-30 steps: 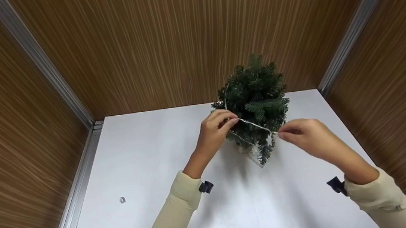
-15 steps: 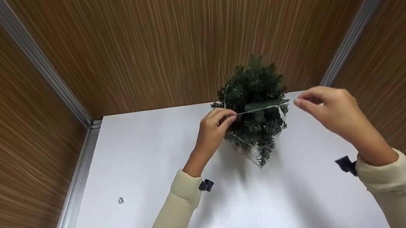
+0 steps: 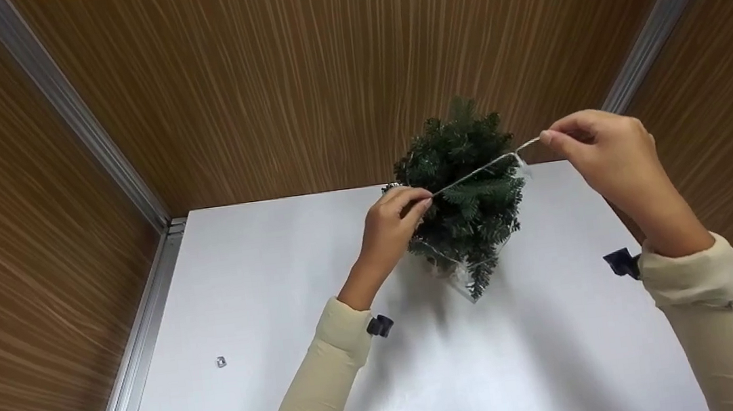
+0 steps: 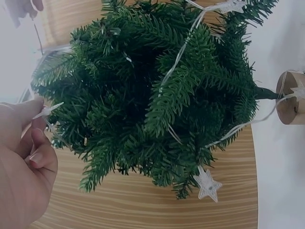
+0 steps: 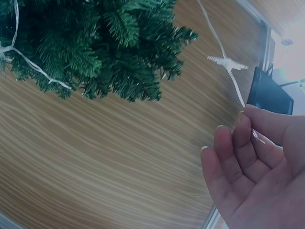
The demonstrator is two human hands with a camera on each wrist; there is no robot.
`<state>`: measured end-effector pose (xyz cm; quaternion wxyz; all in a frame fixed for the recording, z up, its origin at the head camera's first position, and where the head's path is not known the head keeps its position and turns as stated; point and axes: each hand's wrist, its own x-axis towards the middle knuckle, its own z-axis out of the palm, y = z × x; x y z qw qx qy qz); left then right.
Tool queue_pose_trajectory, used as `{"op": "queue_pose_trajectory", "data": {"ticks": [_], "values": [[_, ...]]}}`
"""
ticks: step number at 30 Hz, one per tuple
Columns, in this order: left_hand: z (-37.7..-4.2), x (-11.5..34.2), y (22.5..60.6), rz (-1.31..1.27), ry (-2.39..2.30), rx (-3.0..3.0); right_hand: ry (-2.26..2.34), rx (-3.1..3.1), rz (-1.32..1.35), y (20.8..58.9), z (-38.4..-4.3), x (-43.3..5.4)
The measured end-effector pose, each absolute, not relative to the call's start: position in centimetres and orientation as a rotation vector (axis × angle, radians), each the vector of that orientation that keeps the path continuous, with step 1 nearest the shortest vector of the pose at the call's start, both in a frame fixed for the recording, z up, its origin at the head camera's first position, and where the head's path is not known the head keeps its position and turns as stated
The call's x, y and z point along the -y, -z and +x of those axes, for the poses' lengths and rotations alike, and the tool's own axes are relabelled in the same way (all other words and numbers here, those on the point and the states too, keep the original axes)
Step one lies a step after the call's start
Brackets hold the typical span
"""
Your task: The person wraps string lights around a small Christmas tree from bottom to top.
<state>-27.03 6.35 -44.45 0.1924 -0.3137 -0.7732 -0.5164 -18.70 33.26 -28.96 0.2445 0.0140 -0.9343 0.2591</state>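
A small green artificial Christmas tree (image 3: 465, 174) stands at the back of the white table, wound with a clear string of star lights (image 3: 478, 170). My left hand (image 3: 395, 223) pinches the string at the tree's left front. Out past the tree's right side, my right hand (image 3: 613, 152) pinches the string near its end, between thumb and index finger. The stretch between the hands runs slanting across the tree, up to the right. A white star (image 5: 228, 63) hangs on it a little beyond my right fingertips. Another star (image 4: 208, 185) dangles from the branches in the left wrist view.
Wood-grain panels (image 3: 299, 83) enclose the table (image 3: 265, 277) at the back and both sides, with metal rails along the corners. A tiny clear-silver piece (image 3: 221, 362) lies at the table's left. The tree has a round wooden base (image 4: 287, 102).
My right hand has moved up and to the right, drawing the string from low at the tree's front to across its upper right. The left hand has stayed nearly in place, still pinching.
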Motion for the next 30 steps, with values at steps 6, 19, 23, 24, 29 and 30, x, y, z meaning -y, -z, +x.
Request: {"op": "queue_pose_trajectory", "data": {"ticks": [6,19,23,24,29,30], "values": [[-27.4,-7.0,44.1,-0.859,1.385,2.221,-0.691,2.55,0.004,28.8,-20.9,-33.9],[-27.8,-8.5,44.1,-0.831,1.323,2.3,-0.616,2.664,-0.066,28.7,-24.9,-34.3],[-27.9,-8.8,44.2,-0.799,1.329,2.289,-0.613,2.693,-0.083,28.6,-26.2,-34.2],[-28.0,-8.9,44.2,-0.79,1.322,2.284,-0.621,2.703,-0.089,28.5,-26.5,-34.1],[-27.9,-9.3,44.3,-0.76,1.284,2.277,-0.655,2.721,-0.082,28.0,-27.7,-33.5],[-27.9,-9.3,44.4,-0.761,1.282,2.278,-0.659,2.718,-0.077,27.9,-27.9,-33.3]]}}
